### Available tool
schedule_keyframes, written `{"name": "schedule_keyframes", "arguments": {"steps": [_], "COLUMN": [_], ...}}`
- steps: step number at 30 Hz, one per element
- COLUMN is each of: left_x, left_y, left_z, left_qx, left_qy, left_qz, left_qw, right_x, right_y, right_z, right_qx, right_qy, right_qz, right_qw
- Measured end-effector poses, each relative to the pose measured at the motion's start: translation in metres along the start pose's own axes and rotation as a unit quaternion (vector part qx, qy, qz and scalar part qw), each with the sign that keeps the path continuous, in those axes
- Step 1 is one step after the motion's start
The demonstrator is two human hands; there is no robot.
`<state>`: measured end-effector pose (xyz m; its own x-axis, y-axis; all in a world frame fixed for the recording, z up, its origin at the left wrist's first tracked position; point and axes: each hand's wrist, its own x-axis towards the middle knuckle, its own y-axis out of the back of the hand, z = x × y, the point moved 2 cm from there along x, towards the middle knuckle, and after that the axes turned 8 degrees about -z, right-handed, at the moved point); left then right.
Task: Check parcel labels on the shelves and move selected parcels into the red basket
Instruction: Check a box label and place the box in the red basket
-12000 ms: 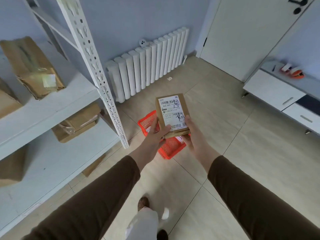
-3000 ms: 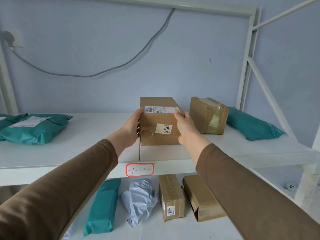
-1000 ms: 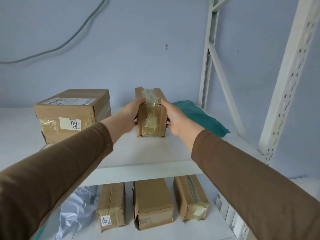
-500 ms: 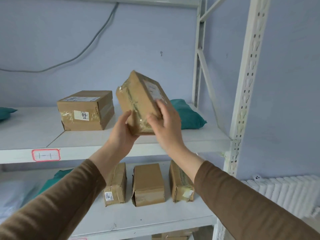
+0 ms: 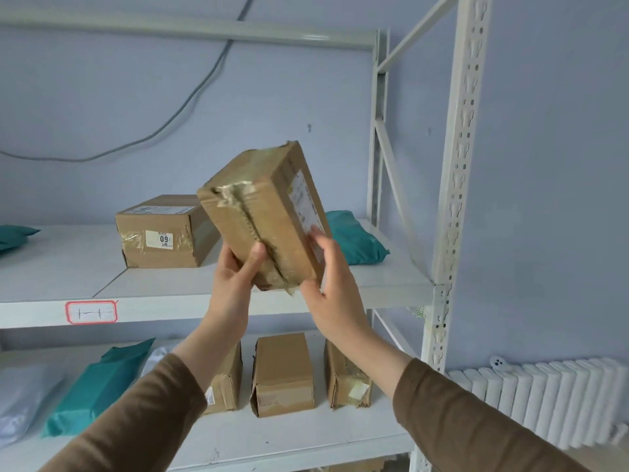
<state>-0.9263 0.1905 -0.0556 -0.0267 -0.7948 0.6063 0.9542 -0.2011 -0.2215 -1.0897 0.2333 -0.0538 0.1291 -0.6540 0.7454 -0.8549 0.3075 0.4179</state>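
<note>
I hold a taped brown cardboard parcel (image 5: pixel 262 212) tilted in the air in front of the upper shelf (image 5: pixel 340 294). My left hand (image 5: pixel 235 281) grips its lower left corner. My right hand (image 5: pixel 330 287) holds its lower right side, fingers over a white label (image 5: pixel 304 206) on the right face. Another brown box (image 5: pixel 160 233) with a "09" sticker and a teal mailer bag (image 5: pixel 354 243) lie on the same shelf. The red basket is out of view.
The lower shelf (image 5: pixel 289 437) carries three brown boxes (image 5: pixel 282 373), a teal bag (image 5: pixel 98 386) and a white bag (image 5: pixel 20 400). A white perforated upright (image 5: pixel 456 199) bounds the rack on the right. A white radiator (image 5: pixel 551 400) stands beyond it.
The parcel has come off the upper shelf and is raised and tilted in both hands, its labelled side turning toward me. The view has shifted slightly left and closer.
</note>
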Motion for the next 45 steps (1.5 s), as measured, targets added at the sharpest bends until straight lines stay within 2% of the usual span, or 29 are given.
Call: {"name": "schedule_keyframes", "arguments": {"steps": [4,8,10,13,15,17,19,21,23,25,27,30,34,39,45], "left_x": [-0.010,-0.009,-0.008,0.002,0.012,0.017,0.016,0.016,0.017,0.018,0.019,0.022,0.028,0.025,0.005], "left_y": [-0.019,-0.022,-0.024,-0.019,-0.010,-0.007,-0.009,-0.010,-0.012,-0.018,-0.021,-0.017,-0.009,-0.018,-0.046], "left_z": [0.001,-0.014,-0.019,-0.020,-0.024,-0.026,-0.030,-0.034,-0.036,-0.035,-0.037,-0.047,-0.062,-0.053,-0.032], "left_qx": [0.114,0.186,0.155,0.028,-0.062,-0.102,-0.118,-0.144,-0.159,-0.157,-0.161,-0.139,-0.131,-0.105,-0.045], "left_qy": [-0.098,-0.164,-0.132,-0.051,-0.004,0.053,0.112,0.138,0.129,0.128,0.139,0.169,0.229,0.247,0.201], "left_qz": [-0.028,-0.052,-0.047,-0.009,-0.002,-0.015,-0.027,-0.019,-0.023,-0.029,-0.034,-0.038,-0.024,-0.060,-0.125], "left_qw": [0.988,0.967,0.978,0.998,0.998,0.993,0.986,0.980,0.979,0.979,0.977,0.975,0.964,0.962,0.970], "right_x": [0.002,0.004,0.002,0.001,0.004,0.009,0.012,0.015,0.016,0.014,0.010,0.009,0.013,0.011,-0.012], "right_y": [0.006,0.008,0.011,0.018,0.020,0.021,0.022,0.024,0.026,0.025,0.022,0.024,0.031,0.033,0.049], "right_z": [0.015,0.028,0.026,0.019,0.018,0.019,0.021,0.028,0.032,0.032,0.034,0.035,0.033,0.031,0.039], "right_qx": [0.077,0.110,0.090,0.017,-0.067,-0.130,-0.132,-0.066,0.072,0.223,0.302,0.347,0.385,0.368,0.376], "right_qy": [-0.069,-0.077,-0.050,0.044,0.113,0.157,0.165,0.101,-0.032,-0.148,-0.205,-0.245,-0.317,-0.332,-0.306], "right_qz": [0.010,0.026,0.034,0.060,0.065,0.060,0.060,0.049,0.002,-0.059,-0.113,-0.119,-0.044,-0.030,-0.004], "right_qw": [0.995,0.991,0.994,0.997,0.989,0.977,0.976,0.991,0.997,0.962,0.924,0.898,0.866,0.868,0.874]}}
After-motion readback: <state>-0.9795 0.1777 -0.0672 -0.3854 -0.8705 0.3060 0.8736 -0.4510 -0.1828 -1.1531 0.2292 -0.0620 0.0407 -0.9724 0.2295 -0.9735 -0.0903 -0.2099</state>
